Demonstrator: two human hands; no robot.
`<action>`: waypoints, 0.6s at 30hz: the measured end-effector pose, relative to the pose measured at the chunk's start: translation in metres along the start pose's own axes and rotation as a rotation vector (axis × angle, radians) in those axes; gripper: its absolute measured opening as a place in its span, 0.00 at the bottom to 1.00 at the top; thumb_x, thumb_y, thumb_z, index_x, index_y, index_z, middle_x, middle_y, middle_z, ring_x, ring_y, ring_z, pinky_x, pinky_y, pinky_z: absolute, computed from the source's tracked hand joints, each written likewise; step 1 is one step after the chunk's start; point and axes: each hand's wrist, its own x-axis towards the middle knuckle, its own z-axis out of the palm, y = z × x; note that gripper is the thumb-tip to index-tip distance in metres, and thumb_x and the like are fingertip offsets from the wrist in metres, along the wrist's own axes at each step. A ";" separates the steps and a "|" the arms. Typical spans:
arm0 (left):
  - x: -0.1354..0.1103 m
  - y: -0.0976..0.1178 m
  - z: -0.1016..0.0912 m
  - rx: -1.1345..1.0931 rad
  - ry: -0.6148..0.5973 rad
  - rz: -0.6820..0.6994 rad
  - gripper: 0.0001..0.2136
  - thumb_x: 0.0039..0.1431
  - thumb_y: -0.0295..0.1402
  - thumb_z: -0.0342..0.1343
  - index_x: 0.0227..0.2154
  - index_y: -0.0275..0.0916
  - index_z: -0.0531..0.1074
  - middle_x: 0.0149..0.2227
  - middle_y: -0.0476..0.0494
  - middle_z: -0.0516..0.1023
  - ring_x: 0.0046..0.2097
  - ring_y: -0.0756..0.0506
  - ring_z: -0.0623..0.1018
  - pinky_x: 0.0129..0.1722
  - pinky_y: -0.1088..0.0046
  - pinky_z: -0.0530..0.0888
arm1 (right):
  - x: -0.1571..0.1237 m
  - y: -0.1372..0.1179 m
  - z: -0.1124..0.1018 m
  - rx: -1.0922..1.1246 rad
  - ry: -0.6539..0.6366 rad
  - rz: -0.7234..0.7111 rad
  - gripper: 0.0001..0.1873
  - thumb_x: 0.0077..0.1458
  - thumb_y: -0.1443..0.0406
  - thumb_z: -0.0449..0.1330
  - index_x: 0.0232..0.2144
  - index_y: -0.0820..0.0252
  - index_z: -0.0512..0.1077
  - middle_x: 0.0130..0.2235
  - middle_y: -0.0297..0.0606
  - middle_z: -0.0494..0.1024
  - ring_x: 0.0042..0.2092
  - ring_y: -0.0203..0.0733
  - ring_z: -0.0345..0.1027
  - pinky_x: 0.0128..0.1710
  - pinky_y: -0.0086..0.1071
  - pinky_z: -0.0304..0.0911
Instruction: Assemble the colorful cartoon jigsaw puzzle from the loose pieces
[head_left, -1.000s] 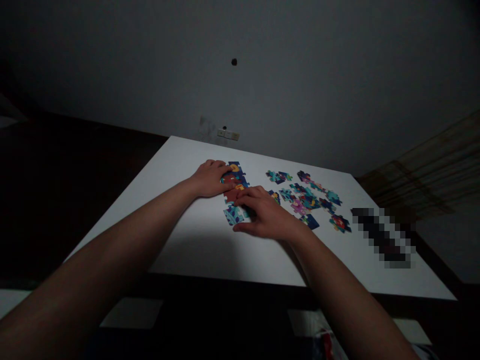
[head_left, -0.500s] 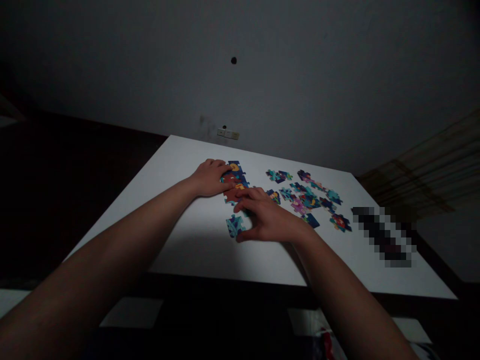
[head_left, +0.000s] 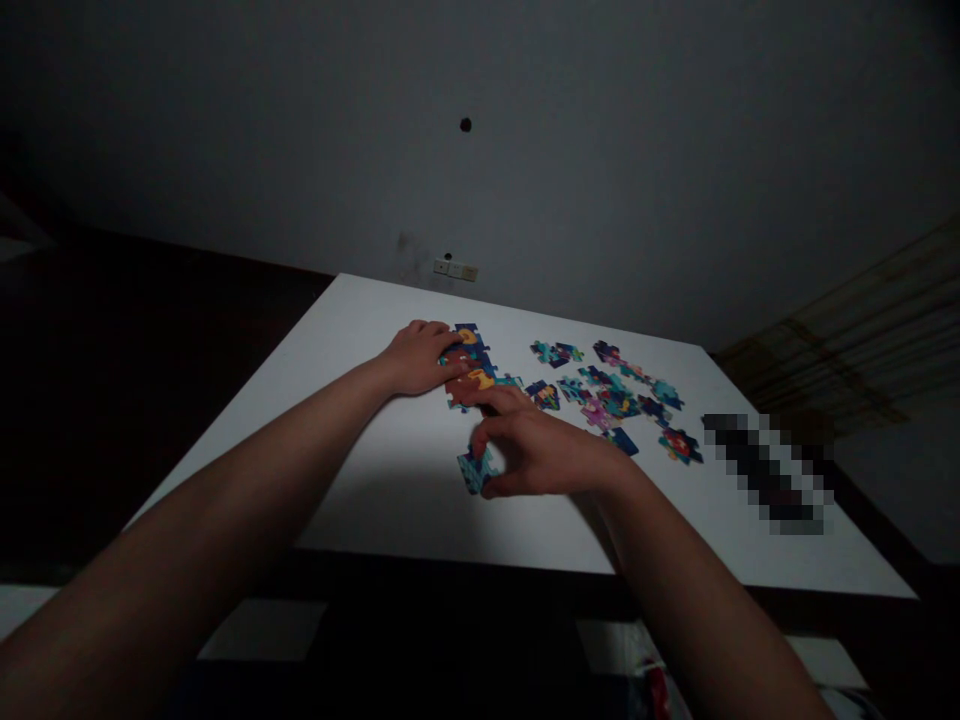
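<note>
My left hand lies flat, fingers stretched out, over the left edge of a joined section of jigsaw puzzle in blue, brown and yellow. Its fingers hide part of the picture. Nearer to me, my right hand pinches a teal puzzle piece between thumb and a bent finger. This piece is apart from the joined section and appears slightly tilted; whether it touches the table I cannot tell. The other right fingers reach toward the section's lower edge.
Several loose puzzle pieces are scattered to the right on the white table. A blurred-out dark object lies at the table's right side. Behind the table rises a grey wall with sockets.
My right hand has drawn slightly toward me, its thumb and finger closing on the teal piece, which moved a little nearer. More of the joined section shows. My left hand stays in place.
</note>
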 end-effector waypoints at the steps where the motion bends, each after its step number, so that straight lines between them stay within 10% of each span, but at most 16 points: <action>1: 0.000 0.000 0.000 0.000 0.003 0.000 0.36 0.80 0.61 0.52 0.81 0.52 0.75 0.82 0.36 0.75 0.79 0.24 0.73 0.82 0.41 0.68 | 0.000 0.001 0.000 -0.006 0.014 0.015 0.27 0.49 0.56 0.93 0.49 0.43 0.92 0.79 0.41 0.76 0.81 0.71 0.68 0.82 0.70 0.63; 5: -0.001 0.000 0.001 0.002 0.011 -0.006 0.33 0.83 0.56 0.48 0.81 0.52 0.75 0.82 0.36 0.75 0.79 0.25 0.73 0.82 0.42 0.67 | -0.001 0.004 -0.002 -0.033 0.024 0.038 0.39 0.47 0.52 0.95 0.60 0.41 0.92 0.79 0.45 0.77 0.81 0.75 0.67 0.82 0.75 0.61; 18: 0.009 -0.021 0.003 -0.127 0.194 -0.140 0.29 0.83 0.33 0.44 0.77 0.42 0.79 0.77 0.35 0.82 0.76 0.35 0.80 0.80 0.51 0.76 | -0.005 -0.005 -0.003 0.012 -0.073 -0.024 0.27 0.56 0.61 0.89 0.56 0.43 0.91 0.81 0.45 0.74 0.83 0.70 0.66 0.83 0.68 0.64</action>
